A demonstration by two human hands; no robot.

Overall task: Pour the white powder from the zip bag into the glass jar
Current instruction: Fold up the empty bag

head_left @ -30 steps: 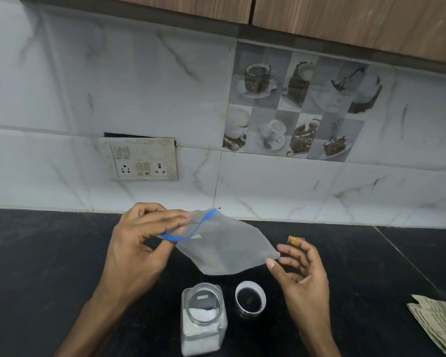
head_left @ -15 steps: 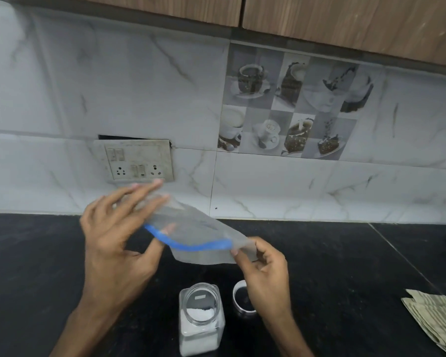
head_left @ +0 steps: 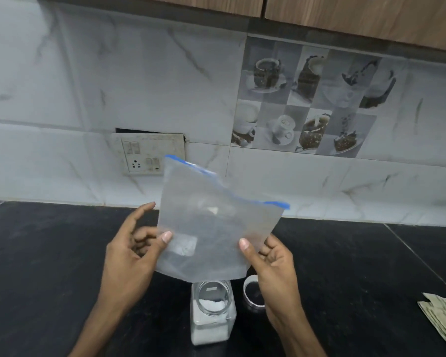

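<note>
Zip bag (head_left: 216, 228) held upright at frame centre, blue seal on top, looks nearly empty; left hand (head_left: 129, 256) pinches lower left edge, right hand (head_left: 271, 264) pinches lower right edge; glass jar (head_left: 213, 313) stands open on black table (head_left: 49, 266) directly below bag, white powder (head_left: 211, 304) inside; lid (head_left: 252, 295) just right of jar
</note>
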